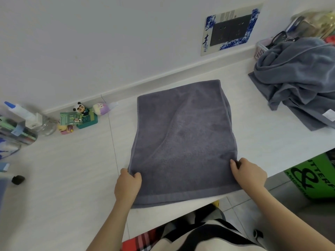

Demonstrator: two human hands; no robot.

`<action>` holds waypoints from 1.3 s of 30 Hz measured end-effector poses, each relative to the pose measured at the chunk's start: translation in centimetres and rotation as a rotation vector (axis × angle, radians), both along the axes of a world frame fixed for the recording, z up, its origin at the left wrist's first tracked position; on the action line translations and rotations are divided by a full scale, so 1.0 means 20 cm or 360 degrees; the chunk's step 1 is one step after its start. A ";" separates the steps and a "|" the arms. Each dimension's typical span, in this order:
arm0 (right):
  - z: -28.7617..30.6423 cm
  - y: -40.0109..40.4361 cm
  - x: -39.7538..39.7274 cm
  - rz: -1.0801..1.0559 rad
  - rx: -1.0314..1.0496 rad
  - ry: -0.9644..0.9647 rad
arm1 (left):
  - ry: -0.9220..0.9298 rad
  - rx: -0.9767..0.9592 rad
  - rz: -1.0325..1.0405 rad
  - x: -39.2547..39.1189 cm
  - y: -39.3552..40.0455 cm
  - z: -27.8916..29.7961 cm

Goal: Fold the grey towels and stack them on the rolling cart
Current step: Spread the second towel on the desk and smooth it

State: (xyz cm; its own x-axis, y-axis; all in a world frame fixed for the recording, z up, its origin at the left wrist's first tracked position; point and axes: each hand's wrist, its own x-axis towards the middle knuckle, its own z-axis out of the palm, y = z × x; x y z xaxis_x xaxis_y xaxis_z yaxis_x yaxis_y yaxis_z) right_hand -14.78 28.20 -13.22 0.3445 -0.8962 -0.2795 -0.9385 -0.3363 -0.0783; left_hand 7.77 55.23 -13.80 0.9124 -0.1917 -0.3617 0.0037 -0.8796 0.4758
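The left hand pinches the near left edge of a flat, dark grey terry towel, fingers curled over the cloth. The right hand grips the near right edge the same way. The towel lies spread on the white bench, its hemmed border nearest the person. Farther right, a crumpled heap of grey-blue towels rests on the bench near the wall.

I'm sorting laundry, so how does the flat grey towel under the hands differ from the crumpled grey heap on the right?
The flat grey towel lies spread and smooth; the crumpled grey heap is bunched and creased. Left hand and right hand grip the flat one; nothing touches the heap. Both rest on the white table.
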 end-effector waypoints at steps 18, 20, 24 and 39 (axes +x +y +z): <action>0.05 -0.09 0.23 -0.0356 0.0446 -0.0781 | 0.0028 0.0017 -0.0102 0.15 -0.17 0.04; 0.04 -0.11 0.26 -0.0384 0.0396 -0.0833 | 0.0021 -0.0256 0.0003 0.17 -0.23 0.05; -0.02 -0.15 0.23 -0.0342 0.0315 -0.0795 | -0.0076 -0.0261 0.0165 0.20 -0.25 0.04; 0.04 -0.59 0.62 -0.0368 0.0680 -0.1176 | 0.0236 -0.0662 0.0499 0.60 -0.60 0.10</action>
